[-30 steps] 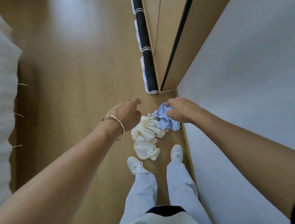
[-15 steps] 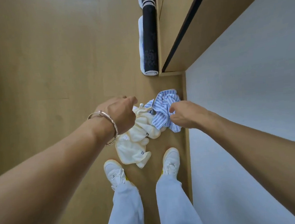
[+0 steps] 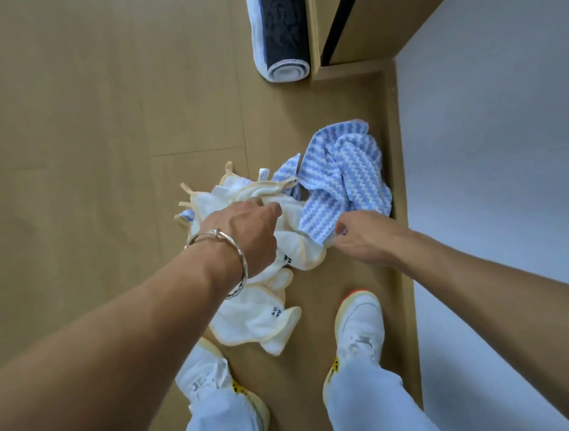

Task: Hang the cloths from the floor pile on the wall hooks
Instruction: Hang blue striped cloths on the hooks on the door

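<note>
- white terry cloths with pale yellow piping point(image 3: 251, 318): several, crumpled, overlapping in one heap on the floor.
- blue-and-white zigzag-striped cloth point(image 3: 345, 175): crumpled, touching the heap's far right side, against the floor's right edge.

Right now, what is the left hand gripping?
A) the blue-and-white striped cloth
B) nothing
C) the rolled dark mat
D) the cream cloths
D: the left hand curls its fingers into the cream cloths; the right hand pinches the blue-and-white striped cloth.

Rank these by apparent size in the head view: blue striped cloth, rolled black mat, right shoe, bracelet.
1. blue striped cloth
2. rolled black mat, cut off at top
3. right shoe, close to the mat
4. bracelet
</note>
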{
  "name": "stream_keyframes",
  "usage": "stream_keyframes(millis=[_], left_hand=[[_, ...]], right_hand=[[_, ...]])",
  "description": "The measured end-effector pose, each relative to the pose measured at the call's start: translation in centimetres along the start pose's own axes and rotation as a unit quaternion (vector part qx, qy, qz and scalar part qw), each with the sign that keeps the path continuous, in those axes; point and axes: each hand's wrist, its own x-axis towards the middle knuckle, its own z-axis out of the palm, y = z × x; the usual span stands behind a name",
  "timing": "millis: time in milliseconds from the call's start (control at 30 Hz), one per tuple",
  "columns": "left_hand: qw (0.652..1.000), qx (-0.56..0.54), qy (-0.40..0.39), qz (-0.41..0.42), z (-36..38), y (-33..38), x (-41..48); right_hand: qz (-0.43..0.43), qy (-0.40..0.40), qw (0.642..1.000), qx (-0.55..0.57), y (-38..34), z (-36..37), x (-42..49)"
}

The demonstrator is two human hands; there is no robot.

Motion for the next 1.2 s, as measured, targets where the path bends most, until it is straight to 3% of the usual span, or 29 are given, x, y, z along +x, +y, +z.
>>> stream_keyframes(millis=[200, 400, 567, 800, 1033, 1200], left_hand=[[1.0, -0.003, 0.004, 0.027, 4.0, 0.3, 5.7], [0.998, -0.004, 0.027, 0.061, 6.1, 1.5, 10.5], [0.997, 0.005, -0.005, 0.077, 8.2, 1.7, 10.9], [0.999, -0.006, -0.002, 0.051, 5.9, 0.6, 8.8], [0.997, -0.026, 0.015, 0.073, -2.3, 1.9, 2.0], [0.995, -0.051, 0.009, 0.086, -10.2, 3.1, -4.6]], right_hand=[[0.03, 0.02, 0.998, 0.05, 1.9, 2.2, 5.7], [0.065, 0.166, 0.97, 0.165, 3.8, 3.6, 11.0], [0.093, 0.135, 0.972, 0.171, 4.8, 5.1, 12.9], [-0.028, 0.186, 0.953, 0.237, 2.9, 3.5, 9.2], [-0.123, 0.133, 0.954, 0.239, -0.6, -1.1, -0.6], [-0.181, 0.08, 0.95, 0.243, -4.5, -8.4, -9.3]])
